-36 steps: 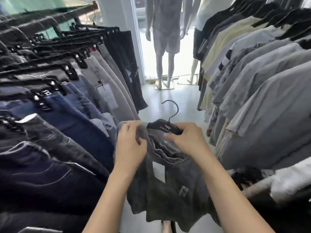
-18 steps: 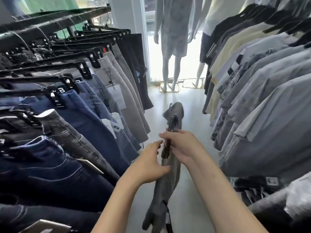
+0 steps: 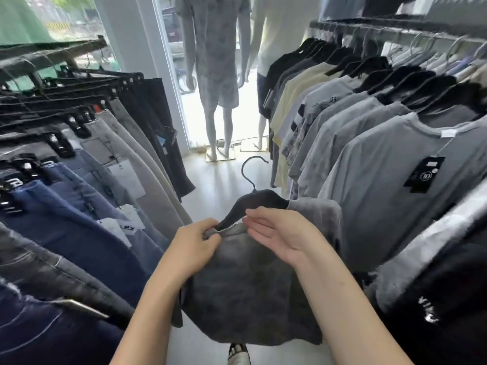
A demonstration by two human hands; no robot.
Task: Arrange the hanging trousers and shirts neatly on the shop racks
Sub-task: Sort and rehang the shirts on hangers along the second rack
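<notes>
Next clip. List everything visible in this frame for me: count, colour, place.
held shirt: one, dark grey, centre, on the hanger
hanger: one, black, in the shirt's neck, hook free in the air
trousers: many, blue, grey, beige, black, clipped along the left rail
hung shirts: many, mostly grey, some black and cream, along the right rail
tag: one, black, on the nearest grey hung shirt
mannequins: two, pale, at the doorway
shoe: one, bottom edge
left hand: pinches the held shirt's neck edge
right hand: fingers straight, touching the held shirt
</notes>
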